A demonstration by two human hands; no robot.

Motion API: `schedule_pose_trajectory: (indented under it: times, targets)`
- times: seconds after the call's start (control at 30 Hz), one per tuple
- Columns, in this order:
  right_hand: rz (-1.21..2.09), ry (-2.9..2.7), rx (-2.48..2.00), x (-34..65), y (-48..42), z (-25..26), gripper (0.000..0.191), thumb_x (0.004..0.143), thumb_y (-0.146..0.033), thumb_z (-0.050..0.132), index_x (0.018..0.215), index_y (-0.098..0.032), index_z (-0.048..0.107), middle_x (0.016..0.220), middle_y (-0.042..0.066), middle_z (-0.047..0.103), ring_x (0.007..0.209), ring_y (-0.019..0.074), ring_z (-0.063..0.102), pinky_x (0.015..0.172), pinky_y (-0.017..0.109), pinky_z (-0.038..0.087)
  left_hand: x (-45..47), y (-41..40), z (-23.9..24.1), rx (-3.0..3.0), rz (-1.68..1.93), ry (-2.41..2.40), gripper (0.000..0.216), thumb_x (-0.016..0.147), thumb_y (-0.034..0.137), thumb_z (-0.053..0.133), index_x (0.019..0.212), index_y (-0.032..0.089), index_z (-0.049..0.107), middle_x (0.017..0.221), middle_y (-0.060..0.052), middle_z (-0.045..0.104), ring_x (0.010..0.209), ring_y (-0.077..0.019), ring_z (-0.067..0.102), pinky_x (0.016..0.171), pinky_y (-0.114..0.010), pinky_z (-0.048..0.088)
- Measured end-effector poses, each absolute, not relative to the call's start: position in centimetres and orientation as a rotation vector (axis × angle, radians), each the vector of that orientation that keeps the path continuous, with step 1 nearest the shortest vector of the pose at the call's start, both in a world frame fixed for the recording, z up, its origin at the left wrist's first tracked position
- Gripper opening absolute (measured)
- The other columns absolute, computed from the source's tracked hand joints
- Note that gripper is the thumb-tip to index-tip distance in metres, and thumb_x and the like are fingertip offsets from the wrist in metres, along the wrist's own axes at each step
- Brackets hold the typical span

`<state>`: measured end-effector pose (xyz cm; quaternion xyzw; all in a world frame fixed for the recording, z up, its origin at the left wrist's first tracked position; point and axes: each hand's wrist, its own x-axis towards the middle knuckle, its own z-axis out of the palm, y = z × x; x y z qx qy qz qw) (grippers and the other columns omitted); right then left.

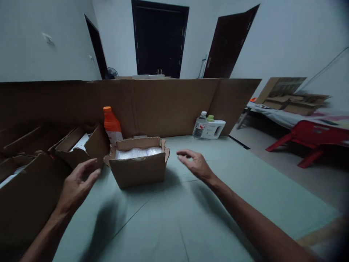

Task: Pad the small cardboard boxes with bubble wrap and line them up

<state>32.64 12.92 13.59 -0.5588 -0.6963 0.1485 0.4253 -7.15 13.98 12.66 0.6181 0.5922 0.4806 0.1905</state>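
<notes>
A small open cardboard box (139, 170) stands on the pale green table, with white bubble wrap (135, 153) filling its top. My left hand (77, 185) hovers open just left of the box, fingers spread and holding nothing. To the right of the box, my right hand (195, 163) hangs open with fingers loosely curved, a short gap away from the box's flap. Neither hand touches the box.
An orange-capped bottle (111, 127) stands behind the box. More open cardboard boxes (81, 145) sit at the left. A water bottle (200, 125) and a white jug (214, 128) stand by the tall cardboard wall (169, 105). A red chair (311, 140) is at the right.
</notes>
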Motion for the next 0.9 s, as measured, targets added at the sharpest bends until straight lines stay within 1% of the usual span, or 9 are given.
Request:
schedule_pose_trajectory:
  times: [0.07, 0.13, 0.2, 0.3, 0.47, 0.57, 0.7, 0.8, 0.9]
  targets:
    - [0.511, -1.734, -1.436, 31.7, 13.7, 10.4, 0.052, 0.078, -0.042, 0.072, 0.123, -0.018, 0.068, 0.122, 0.013, 0.072, 0.105, 0.0272, 0.069, 0.088, 0.039, 0.054, -6.6, 14.6, 9.9, 1.558, 1.326, 1.580, 0.074, 0.066, 0.058, 0.073, 0.128, 0.020, 0.060, 0.129, -0.014, 0.068, 0.117, -0.0318, 0.065, 0.100, -0.046, 0.052]
    - [0.620, -1.741, -1.427, 29.7, 15.1, 8.1, 0.067, 0.071, -0.040, 0.077, 0.132, -0.017, 0.062, 0.128, 0.014, 0.069, 0.109, 0.0292, 0.067, 0.090, 0.041, 0.054, -4.9, 15.6, 8.4, 1.461, 1.293, 1.441, 0.076, 0.064, 0.056, 0.076, 0.128, 0.018, 0.058, 0.129, -0.016, 0.068, 0.117, -0.0313, 0.065, 0.097, -0.044, 0.054]
    - [0.660, -1.710, -1.421, 27.8, 16.5, 7.1, 0.062, 0.072, -0.036, 0.074, 0.130, -0.017, 0.062, 0.123, 0.013, 0.071, 0.105, 0.0288, 0.068, 0.089, 0.040, 0.054, -2.8, 16.4, 8.0, 1.443, 1.294, 1.365, 0.066, 0.064, 0.054, 0.075, 0.116, 0.016, 0.061, 0.117, -0.015, 0.072, 0.108, -0.0296, 0.067, 0.090, -0.041, 0.056]
    - [0.665, -1.622, -1.469, 27.4, 16.8, 7.3, 0.047, 0.073, -0.035, 0.069, 0.116, -0.016, 0.065, 0.107, 0.010, 0.075, 0.092, 0.0266, 0.069, 0.079, 0.036, 0.055, 0.2, 16.2, 8.7, 1.469, 1.332, 1.365, 0.051, 0.066, 0.049, 0.070, 0.104, 0.016, 0.063, 0.102, -0.010, 0.073, 0.098, -0.0266, 0.067, 0.084, -0.038, 0.055]
    - [0.642, -1.545, -1.582, 32.5, 12.3, 7.4, 0.036, 0.075, -0.045, 0.066, 0.097, -0.015, 0.065, 0.079, 0.007, 0.072, 0.069, 0.0234, 0.066, 0.064, 0.033, 0.053, 3.6, 11.4, 8.3, 1.524, 1.304, 1.298, 0.056, 0.070, 0.037, 0.068, 0.122, 0.019, 0.061, 0.120, -0.009, 0.070, 0.105, -0.0247, 0.066, 0.089, -0.037, 0.053]
    - [0.642, -1.555, -1.545, 33.0, 9.7, 7.4, 0.041, 0.076, -0.045, 0.067, 0.102, -0.015, 0.065, 0.088, 0.010, 0.074, 0.076, 0.0249, 0.068, 0.070, 0.035, 0.055, 3.5, 7.4, 7.0, 1.505, 1.260, 1.346, 0.057, 0.073, 0.036, 0.066, 0.127, 0.019, 0.058, 0.123, -0.010, 0.068, 0.107, -0.0253, 0.065, 0.091, -0.038, 0.052]
    - [0.829, -1.669, -1.342, 27.6, 10.2, 7.3, 0.044, 0.077, -0.038, 0.066, 0.114, -0.014, 0.065, 0.098, 0.010, 0.075, 0.084, 0.0244, 0.069, 0.077, 0.036, 0.056, -0.2, 3.4, 5.1, 1.324, 1.344, 1.610, 0.057, 0.077, 0.047, 0.064, 0.126, 0.020, 0.057, 0.115, -0.011, 0.070, 0.100, -0.0258, 0.066, 0.085, -0.038, 0.053]
    - [0.943, -1.791, -1.158, 21.2, 13.4, 6.9, 0.051, 0.077, -0.035, 0.067, 0.124, -0.015, 0.061, 0.107, 0.009, 0.074, 0.089, 0.0231, 0.068, 0.081, 0.035, 0.056, -3.7, 1.2, 4.1, 1.152, 1.493, 1.816, 0.064, 0.077, 0.052, 0.064, 0.132, 0.020, 0.054, 0.121, -0.012, 0.067, 0.107, -0.0277, 0.065, 0.093, -0.041, 0.052]
    - [0.933, -1.955, -1.005, 14.2, 17.0, 6.0, 0.056, 0.082, -0.034, 0.064, 0.134, -0.017, 0.055, 0.113, 0.008, 0.072, 0.097, 0.0224, 0.068, 0.085, 0.036, 0.056, -6.1, -0.7, 2.7, 0.979, 1.617, 1.996, 0.076, 0.080, 0.053, 0.064, 0.146, 0.023, 0.043, 0.135, -0.014, 0.060, 0.117, -0.0319, 0.062, 0.104, -0.049, 0.047]
